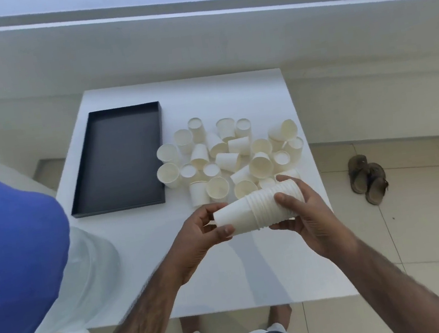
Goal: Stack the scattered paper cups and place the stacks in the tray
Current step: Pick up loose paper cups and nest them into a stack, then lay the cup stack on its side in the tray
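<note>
Holding one stack (259,209), two hands (194,235) (307,210).

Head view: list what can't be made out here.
- Stack: exact cup count; right hand covers its rim end, left hand its base.
- Loose cups: total unclear; they overlap, and the stack hides the nearest.
- Blue shape: cut off by the left edge, blurred, unidentifiable.
- Tray: inside looks bare, too dark for detail.
</note>
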`<state>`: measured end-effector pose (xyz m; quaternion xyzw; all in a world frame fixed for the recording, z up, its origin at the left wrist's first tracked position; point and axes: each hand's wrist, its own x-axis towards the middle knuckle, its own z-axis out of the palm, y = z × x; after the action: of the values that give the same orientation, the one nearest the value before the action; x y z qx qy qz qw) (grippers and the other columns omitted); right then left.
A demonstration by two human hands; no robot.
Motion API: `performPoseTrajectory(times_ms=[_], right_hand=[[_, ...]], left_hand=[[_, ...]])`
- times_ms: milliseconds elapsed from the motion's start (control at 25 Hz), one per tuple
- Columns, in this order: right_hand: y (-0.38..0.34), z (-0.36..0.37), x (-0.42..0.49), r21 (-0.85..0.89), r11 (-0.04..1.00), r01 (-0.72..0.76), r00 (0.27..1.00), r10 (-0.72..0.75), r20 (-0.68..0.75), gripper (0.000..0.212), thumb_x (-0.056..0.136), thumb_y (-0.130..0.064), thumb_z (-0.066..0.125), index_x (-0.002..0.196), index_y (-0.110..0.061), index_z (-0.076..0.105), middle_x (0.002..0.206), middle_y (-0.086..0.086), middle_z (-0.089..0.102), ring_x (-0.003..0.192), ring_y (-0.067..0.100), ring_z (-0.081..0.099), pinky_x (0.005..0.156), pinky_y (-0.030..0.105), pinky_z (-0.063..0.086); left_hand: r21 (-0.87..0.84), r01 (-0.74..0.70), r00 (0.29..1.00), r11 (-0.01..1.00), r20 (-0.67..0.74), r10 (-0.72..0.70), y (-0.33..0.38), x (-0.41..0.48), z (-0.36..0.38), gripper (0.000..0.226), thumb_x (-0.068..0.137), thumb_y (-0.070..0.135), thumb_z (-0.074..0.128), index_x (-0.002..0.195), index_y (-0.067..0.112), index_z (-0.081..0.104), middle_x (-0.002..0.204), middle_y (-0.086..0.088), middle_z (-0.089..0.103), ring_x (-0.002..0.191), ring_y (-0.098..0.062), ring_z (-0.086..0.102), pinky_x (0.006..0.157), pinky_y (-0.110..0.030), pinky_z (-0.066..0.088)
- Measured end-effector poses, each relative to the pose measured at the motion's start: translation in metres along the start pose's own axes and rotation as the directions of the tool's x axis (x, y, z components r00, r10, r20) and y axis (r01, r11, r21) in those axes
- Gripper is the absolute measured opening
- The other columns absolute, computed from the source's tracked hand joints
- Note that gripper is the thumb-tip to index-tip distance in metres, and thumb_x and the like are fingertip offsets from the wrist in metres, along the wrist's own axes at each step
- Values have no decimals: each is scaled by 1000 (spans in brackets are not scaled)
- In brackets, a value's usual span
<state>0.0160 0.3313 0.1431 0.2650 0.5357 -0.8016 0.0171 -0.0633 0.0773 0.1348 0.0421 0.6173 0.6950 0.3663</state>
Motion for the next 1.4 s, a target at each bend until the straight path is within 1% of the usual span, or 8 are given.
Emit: performPoseTrajectory(times_ms=[160, 280, 520, 720, 920, 1120, 1280, 1400], right_hand=[[0, 63, 18, -115, 993, 18, 999, -15, 28, 65, 75, -46, 85, 133, -33, 59, 125, 3, 67, 111, 24, 69, 74, 45, 63], [10, 114, 41, -252, 968, -3, 999, 16, 48, 43, 89, -48, 73, 127, -35, 58, 124, -3, 68, 117, 22, 66, 80, 46, 64], [39, 223, 114, -237, 929, -284, 944, 315, 104, 26, 101, -50, 53, 114, -28, 58, 120, 3, 63, 109, 28, 64, 91, 42, 57], [78, 315, 184, -288, 870, -400, 892, 442, 95, 47, 102, -53, 49, 129, -16, 60, 128, 12, 67, 99, 28, 65, 85, 36, 53], [113, 373, 228, -406, 808, -427, 829, 529, 181, 57, 100, -59, 49, 131, -14, 63, 131, 12, 69, 114, 29, 67, 109, 43, 50], [130, 393, 247, -420, 793, -441, 785, 568, 249, 59, 99, -62, 50, 131, -14, 63, 132, 13, 69, 107, 28, 68, 111, 44, 48], [130, 395, 258, -362, 797, -484, 751, 590, 297, 57, 98, -65, 52, 125, -16, 57, 132, 8, 64, 129, 31, 59, 117, 45, 42], [124, 381, 256, -382, 813, -440, 761, 563, 321, 65, 100, -63, 49, 139, -11, 55, 138, 13, 56, 129, 35, 58, 116, 48, 43]], left_hand=[[52, -150, 942, 987, -294, 159, 3, -10, -14, 64, 62, 41, 94, 119, 27, 67, 113, 3, 73, 99, -23, 73, 80, -36, 62], [119, -261, 793, 958, -539, 283, 8, -10, -31, 65, 63, 44, 91, 119, 30, 60, 113, 12, 68, 102, -12, 69, 78, -29, 61], [324, -290, 543, 901, -719, 433, 19, 18, -94, 66, 77, 27, 91, 131, 26, 53, 120, 24, 63, 108, 4, 64, 80, -13, 55], [319, -184, 427, 930, -826, 368, 20, 65, -173, 73, 84, 25, 86, 145, 21, 47, 137, 4, 63, 117, -16, 64, 97, -30, 56], [348, -63, 235, 935, -906, 353, 7, 89, -233, 74, 83, 26, 86, 144, 14, 45, 140, -5, 60, 124, -25, 61, 103, -39, 52], [319, -32, 174, 947, -932, 320, -5, 105, -269, 72, 84, 24, 84, 143, 9, 45, 139, -8, 60, 123, -28, 62, 106, -45, 51], [302, -1, 143, 953, -943, 299, -11, 120, -283, 70, 84, 23, 84, 141, 11, 46, 138, -4, 62, 122, -25, 63, 94, -23, 47], [313, 56, 144, 948, -942, 302, -18, 129, -291, 70, 82, 26, 84, 141, 11, 48, 138, -4, 63, 123, -26, 63, 92, -23, 44]])
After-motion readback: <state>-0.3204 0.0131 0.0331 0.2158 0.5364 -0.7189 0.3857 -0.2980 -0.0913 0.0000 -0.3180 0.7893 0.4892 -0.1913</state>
